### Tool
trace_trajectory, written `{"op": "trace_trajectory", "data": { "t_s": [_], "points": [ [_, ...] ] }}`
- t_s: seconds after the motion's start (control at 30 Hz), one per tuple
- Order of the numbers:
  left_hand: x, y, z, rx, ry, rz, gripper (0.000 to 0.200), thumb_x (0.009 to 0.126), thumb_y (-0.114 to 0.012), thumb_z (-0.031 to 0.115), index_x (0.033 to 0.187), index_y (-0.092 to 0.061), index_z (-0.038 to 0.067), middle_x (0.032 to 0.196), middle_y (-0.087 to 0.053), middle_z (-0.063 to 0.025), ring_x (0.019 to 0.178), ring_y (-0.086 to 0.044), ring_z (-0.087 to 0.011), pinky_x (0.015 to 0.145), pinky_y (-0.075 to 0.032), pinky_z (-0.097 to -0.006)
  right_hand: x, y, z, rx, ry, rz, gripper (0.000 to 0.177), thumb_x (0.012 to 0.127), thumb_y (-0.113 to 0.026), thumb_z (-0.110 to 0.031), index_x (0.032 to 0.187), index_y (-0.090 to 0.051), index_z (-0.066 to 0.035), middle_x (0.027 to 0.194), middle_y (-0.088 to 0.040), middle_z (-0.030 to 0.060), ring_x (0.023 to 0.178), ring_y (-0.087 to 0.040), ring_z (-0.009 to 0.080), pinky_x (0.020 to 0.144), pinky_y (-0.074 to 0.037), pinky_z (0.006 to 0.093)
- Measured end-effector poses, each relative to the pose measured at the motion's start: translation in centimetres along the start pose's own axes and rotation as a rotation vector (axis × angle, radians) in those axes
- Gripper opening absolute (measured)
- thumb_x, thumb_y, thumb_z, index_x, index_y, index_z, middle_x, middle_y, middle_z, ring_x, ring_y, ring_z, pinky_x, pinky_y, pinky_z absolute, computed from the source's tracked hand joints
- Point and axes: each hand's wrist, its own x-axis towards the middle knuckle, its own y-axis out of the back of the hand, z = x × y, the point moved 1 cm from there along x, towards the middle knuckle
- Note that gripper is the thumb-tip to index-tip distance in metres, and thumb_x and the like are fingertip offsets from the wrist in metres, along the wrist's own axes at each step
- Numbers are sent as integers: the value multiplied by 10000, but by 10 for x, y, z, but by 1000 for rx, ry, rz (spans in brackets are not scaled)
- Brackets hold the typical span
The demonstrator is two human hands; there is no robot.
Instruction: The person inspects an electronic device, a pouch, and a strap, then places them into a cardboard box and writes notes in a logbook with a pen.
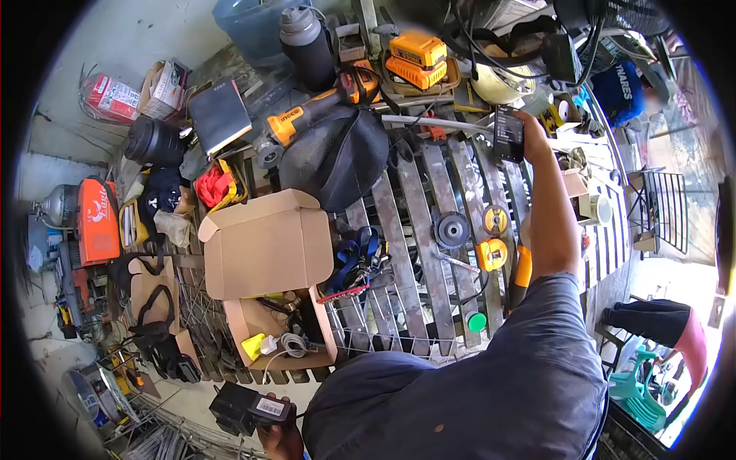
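My right hand (535, 138) reaches out over the far side of the slatted metal bench (399, 222) and grips a smartphone (508, 134), its dark screen showing small text. Low at the left, beside my body, my left hand (282, 439) is closed around a black boxy device (253, 409) with a white barcode label. An open cardboard box (268, 257) lies nearest to that hand, holding a coiled grey cable (291, 345) and a yellow-tagged item (254, 346). Below my right forearm (553, 222) are a dark grinding disc (452, 230) and a small yellow disc (495, 220).
An orange cordless angle grinder (307, 115), a black mesh bag (337, 157) and yellow battery packs (416, 60) crowd the bench's far side. A dark notebook (220, 115) lies left of them. Another person (694, 349) bends near a green plastic chair (640, 387) at the right.
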Motion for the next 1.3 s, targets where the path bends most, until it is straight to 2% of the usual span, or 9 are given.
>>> {"op": "trace_trajectory", "data": {
  "t_s": [0.1, 0.2, 0.4, 0.67, 0.7, 0.87, 1.03, 1.17, 1.3],
  "points": [
    [7, -13, -19, 22, -18, -40, 873, 865, -877, 165, 1604, -441, -1, 1567, -573, -220, 1356, -646, -425, 1152, -537, -549, 50, 31, -20, -244, 71, 292, 361, 1029, -678, -322, 1195, -724, -5, 945, -781, 127, 717, -762, 283, 684, -671, 452],
    [-4, -21, -1, 29, -59, 80, 891, 789, -941, 146, 1540, -500, -40, 1496, -610, -263, 1306, -666, -489, 1109, -571, -605, 76, 45, -5, -663, 162, 490, 892, 829, -877, -601, 1391, -699, 68, 1271, -735, 163, 1083, -708, 256, 967, -559, 450],
    [5, -9, -7, 132, -57, 54, 812, 840, -888, 97, 1542, -506, -46, 1461, -666, -221, 1366, -661, -412, 1226, -482, -595, 133, 92, -27, -1348, 324, 282, 813, 1083, -505, -709, 1553, -631, -58, 1601, -621, 211, 1512, -556, 310, 1223, -414, 433],
    [30, -12, -10, 68, -69, -50, 786, 899, -866, -18, 1586, -486, 30, 1470, -675, -195, 1345, -685, -393, 1185, -531, -557, 66, 17, -40, -1536, 71, 326, 673, 1167, -464, -487, 1630, -522, -3, 1549, -659, 212, 1364, -660, 349, 1142, -517, 442],
    [31, -11, -12, 57, -66, -64, 786, 898, -866, -20, 1585, -487, 31, 1471, -675, -194, 1342, -687, -388, 1182, -534, -557, 152, 107, -56, -1908, 354, 69, 798, 1070, -551, -681, 1537, -634, -40, 1433, -714, 279, 1356, -676, 390, 1117, -499, 534],
    [30, 3, -15, 23, -16, -114, 790, 883, -859, -55, 1579, -496, 40, 1469, -678, -198, 1348, -681, -363, 1185, -535, -538, -1, -27, -12, -1965, 705, 408, 865, 1003, -618, -715, 1539, -592, -37, 1361, -695, 370, 1329, -642, 545, 1115, -511, 578],
    [49, 8, -23, 109, 29, -101, 720, 858, -878, -62, 1489, -548, 43, 1306, -726, -89, 1211, -713, -230, 1121, -564, -418, -255, -242, 105, -1605, 486, -483, 676, 974, -853, -268, 1541, -598, -2, 1298, -779, 181, 1024, -779, 250, 858, -628, 405],
    [83, -9, -29, 164, -73, -205, 702, 859, -875, -60, 1462, -523, 14, 1297, -712, -110, 1183, -719, -232, 1062, -597, -394, -348, -318, 203, -1307, 69, -1229, 710, 994, -867, -299, 1569, -567, -10, 1569, -624, 189, 1361, -666, 279, 1050, -598, 427],
    [120, -40, -20, 72, -97, -235, 709, 816, -898, -77, 1386, -480, -31, 1276, -701, -164, 1120, -741, -246, 1040, -639, -406, -399, -407, 210, -1583, 201, -1092, 681, 1026, -796, -477, 1467, -651, 21, 1278, -789, 229, 1176, -768, 284, 1016, -609, 424]
  ]
}}
